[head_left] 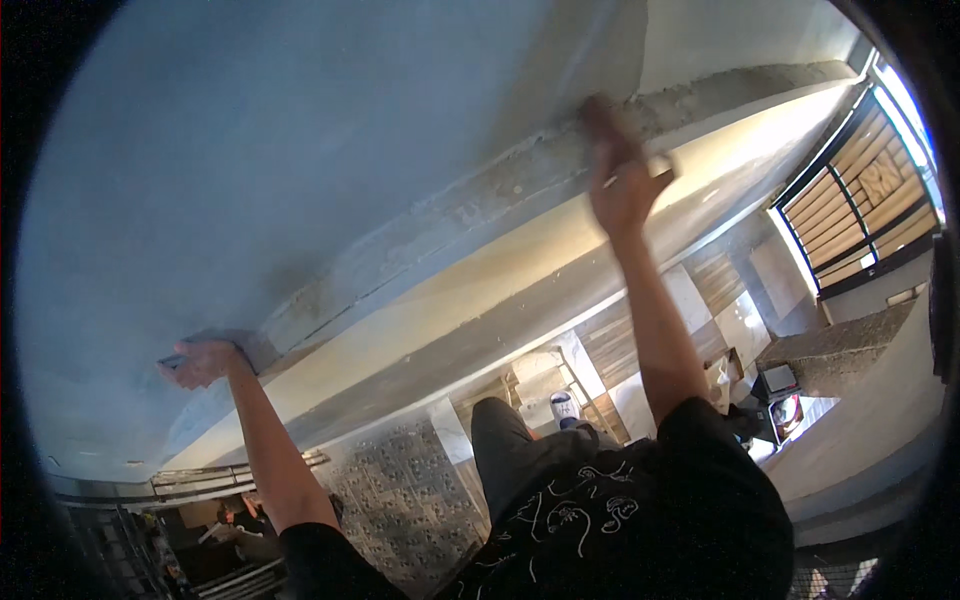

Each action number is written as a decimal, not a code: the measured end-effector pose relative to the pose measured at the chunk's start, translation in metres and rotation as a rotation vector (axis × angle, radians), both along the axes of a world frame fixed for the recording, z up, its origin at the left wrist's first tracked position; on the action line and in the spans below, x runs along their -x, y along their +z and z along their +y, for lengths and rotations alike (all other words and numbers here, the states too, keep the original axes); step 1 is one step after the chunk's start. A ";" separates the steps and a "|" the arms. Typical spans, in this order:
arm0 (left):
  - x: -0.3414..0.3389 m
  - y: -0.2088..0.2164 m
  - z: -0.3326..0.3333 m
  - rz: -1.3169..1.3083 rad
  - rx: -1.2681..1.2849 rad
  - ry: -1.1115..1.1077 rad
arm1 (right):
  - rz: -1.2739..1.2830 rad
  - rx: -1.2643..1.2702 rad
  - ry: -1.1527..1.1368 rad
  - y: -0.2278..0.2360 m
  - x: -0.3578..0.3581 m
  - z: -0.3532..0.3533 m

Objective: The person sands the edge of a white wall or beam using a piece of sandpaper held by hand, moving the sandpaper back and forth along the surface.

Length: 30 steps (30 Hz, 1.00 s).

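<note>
The rough grey cement band (470, 212) edges smooth blue-grey plaster (250, 170). Near its left end, the bare left hand (207, 363) has fingers loosely extended; over its right half, I cannot tell the blurred right hand's (627, 195) grip. Coarse cement could graze skin; overreaching could upset balance.

we can read no words, numbers or signs here. on the black shirt (665, 530) we see white line marks (568, 515), their lettering unclear

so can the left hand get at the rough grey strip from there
Probably yes, at the near end: the left hand is close to the lower-left part of the rough grey strip, with nothing visibly blocking the way.
</note>
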<state>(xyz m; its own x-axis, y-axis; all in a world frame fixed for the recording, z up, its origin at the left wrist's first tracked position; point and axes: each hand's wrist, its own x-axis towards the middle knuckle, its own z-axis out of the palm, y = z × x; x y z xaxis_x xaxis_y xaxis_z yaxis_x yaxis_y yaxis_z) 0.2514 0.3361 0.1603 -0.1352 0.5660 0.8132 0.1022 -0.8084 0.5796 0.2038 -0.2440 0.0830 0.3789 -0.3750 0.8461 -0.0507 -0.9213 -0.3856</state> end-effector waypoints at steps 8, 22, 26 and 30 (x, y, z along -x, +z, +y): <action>-0.003 -0.002 0.017 0.036 0.138 0.043 | 0.348 -0.059 -0.201 0.029 0.026 -0.061; -0.003 -0.006 0.021 0.015 0.046 0.044 | 0.151 0.032 -0.071 0.029 0.017 -0.060; -0.009 -0.006 0.008 0.033 0.058 0.076 | 0.259 -0.072 -0.427 0.029 0.003 -0.097; -0.001 -0.004 0.038 0.031 0.021 0.156 | 0.175 -0.008 0.125 0.022 0.015 0.035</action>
<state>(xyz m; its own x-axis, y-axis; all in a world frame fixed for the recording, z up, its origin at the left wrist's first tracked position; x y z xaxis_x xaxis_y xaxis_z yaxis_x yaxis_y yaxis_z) 0.2520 0.3745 0.1566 -0.1981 0.5570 0.8066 0.2439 -0.7690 0.5909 0.1892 -0.2091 0.1050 0.5639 -0.3224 0.7603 -0.0028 -0.9214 -0.3886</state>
